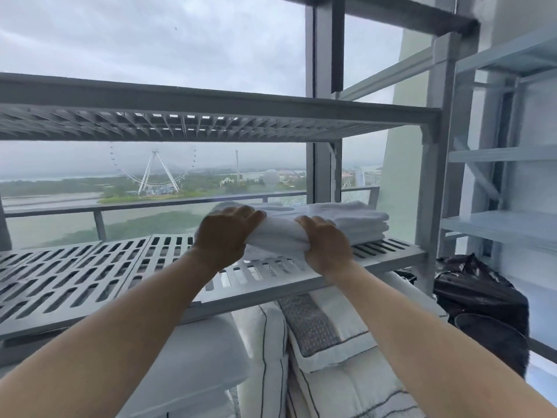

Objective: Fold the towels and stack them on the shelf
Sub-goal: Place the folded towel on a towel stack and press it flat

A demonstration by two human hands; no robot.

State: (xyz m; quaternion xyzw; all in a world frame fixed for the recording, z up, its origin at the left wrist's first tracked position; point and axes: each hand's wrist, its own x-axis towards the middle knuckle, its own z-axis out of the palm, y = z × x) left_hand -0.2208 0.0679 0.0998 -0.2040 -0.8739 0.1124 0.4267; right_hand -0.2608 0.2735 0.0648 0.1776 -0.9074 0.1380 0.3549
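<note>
The left hand (226,233) reaches over the grey slatted shelf (90,267), its fingers curled round the near edge of a folded white towel (277,233). The right hand (327,239) grips the same edge likewise. The towel seems to rest against the towel stack (358,218) on the shelf's right end.

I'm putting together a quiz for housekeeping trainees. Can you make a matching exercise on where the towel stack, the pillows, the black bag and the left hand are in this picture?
Column one:
1. towel stack
2. pillows
3. black bag
4. left hand

Column two:
A. below the slatted shelf
B. gripping the folded towel
C. on the slatted shelf, at its right end
D. low down, to the right of the slatted shelf

Pairs: 1-C, 2-A, 3-D, 4-B.
</note>
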